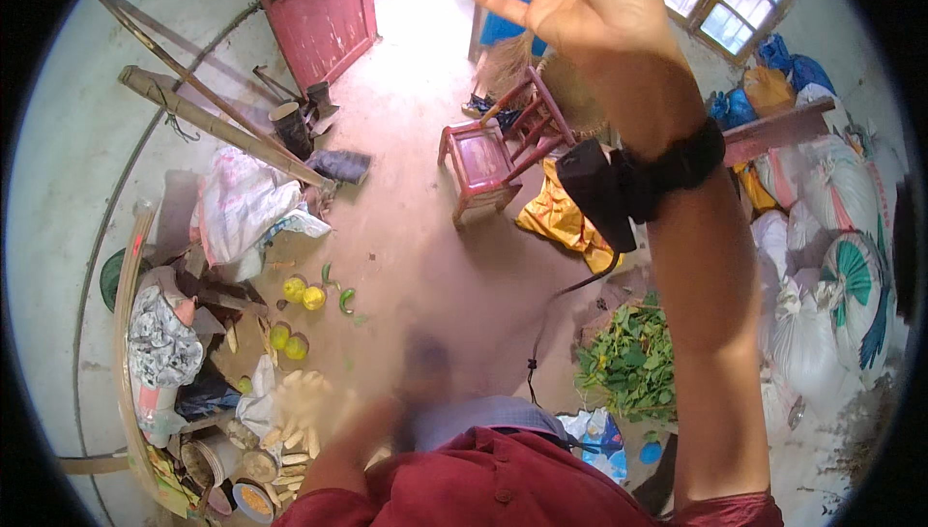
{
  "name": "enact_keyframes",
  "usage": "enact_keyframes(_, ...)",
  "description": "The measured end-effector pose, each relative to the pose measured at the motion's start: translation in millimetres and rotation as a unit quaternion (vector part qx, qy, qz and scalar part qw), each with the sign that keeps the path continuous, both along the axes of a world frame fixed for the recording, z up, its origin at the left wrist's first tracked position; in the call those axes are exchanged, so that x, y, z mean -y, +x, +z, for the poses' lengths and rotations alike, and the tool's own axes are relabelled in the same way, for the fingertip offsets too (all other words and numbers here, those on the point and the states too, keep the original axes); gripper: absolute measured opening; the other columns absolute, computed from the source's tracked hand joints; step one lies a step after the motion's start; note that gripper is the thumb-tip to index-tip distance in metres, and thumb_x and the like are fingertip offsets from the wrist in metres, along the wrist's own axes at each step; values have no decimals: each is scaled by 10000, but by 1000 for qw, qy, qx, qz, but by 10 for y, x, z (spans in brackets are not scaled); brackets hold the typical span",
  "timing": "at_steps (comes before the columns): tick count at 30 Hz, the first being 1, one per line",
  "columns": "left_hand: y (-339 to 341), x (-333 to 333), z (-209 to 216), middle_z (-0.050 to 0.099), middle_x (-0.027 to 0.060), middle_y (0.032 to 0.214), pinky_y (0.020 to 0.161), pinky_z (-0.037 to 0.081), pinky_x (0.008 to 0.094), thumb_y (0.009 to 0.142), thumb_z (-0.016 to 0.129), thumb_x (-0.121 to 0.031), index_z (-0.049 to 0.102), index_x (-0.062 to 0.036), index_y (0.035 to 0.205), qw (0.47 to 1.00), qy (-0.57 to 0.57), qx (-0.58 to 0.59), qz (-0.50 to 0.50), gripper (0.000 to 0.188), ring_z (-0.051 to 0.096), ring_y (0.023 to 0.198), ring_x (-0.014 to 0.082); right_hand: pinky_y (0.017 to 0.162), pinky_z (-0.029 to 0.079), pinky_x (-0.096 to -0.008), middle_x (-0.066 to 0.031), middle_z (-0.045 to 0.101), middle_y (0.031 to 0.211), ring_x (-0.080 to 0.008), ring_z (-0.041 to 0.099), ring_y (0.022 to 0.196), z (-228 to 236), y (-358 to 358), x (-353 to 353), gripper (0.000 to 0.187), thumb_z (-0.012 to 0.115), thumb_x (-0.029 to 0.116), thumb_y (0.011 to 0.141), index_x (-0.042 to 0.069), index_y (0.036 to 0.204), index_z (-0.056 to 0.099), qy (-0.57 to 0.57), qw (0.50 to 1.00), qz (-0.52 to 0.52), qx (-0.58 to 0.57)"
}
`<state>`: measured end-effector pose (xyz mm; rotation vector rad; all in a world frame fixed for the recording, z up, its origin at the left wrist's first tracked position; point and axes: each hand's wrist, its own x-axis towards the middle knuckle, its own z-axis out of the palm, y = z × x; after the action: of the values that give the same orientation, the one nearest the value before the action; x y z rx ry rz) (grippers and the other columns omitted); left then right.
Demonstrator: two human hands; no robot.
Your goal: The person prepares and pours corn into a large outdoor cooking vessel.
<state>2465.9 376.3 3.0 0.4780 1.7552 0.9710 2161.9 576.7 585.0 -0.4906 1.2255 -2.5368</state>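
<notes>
My right hand [570, 0] is raised high at the top of the head view, palm showing and fingers spread, with nothing in it. A black strap with a small dark device [604, 189] circles that forearm, and a thin cable hangs from it. Behind the hand are a blue panel [505, 19] and a straw broom [507, 61]. My left forearm [353, 445] comes in low at the left, beside my dark red shirt [483, 479]. Motion smears the left hand, so its fingers cannot be made out. Corn cobs [295, 459] lie nearest to that arm.
A reddish wooden chair [478, 160] stands ahead, with a yellow sack [561, 213] beside it. Green leaves [628, 363] are heaped at right, near stacked white sacks [817, 285]. Yellow round fruits [312, 297] lie on the floor at left. A red door [314, 10] stands open.
</notes>
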Motion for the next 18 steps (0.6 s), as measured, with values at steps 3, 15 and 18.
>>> enact_keyframes(3,-666,42,444,679,172,927,802,491,350,807,607,-185,642,15,1025,991,5,-132,18,298,627,840,268,881,474,-466,-89,579,829,-239,573,821,-36,-435,251,194,516,242,925,62,856,542,14,1000,-19,1)
enact_keyframes(15,-3271,446,2015,617,165,794,614,489,397,788,610,-103,537,-32,974,816,143,-531,178,212,621,714,316,797,537,-447,-113,632,822,-236,630,781,-573,-1949,1103,231,607,238,875,10,916,610,6,996,-58,61)
enact_keyframes(18,-3741,601,2015,626,112,786,583,491,341,834,630,-117,540,-37,936,924,122,69,357,158,617,670,209,805,532,-454,-94,645,814,-226,634,782,-535,-2116,1126,237,591,250,898,16,921,624,-7,998,-1,54)
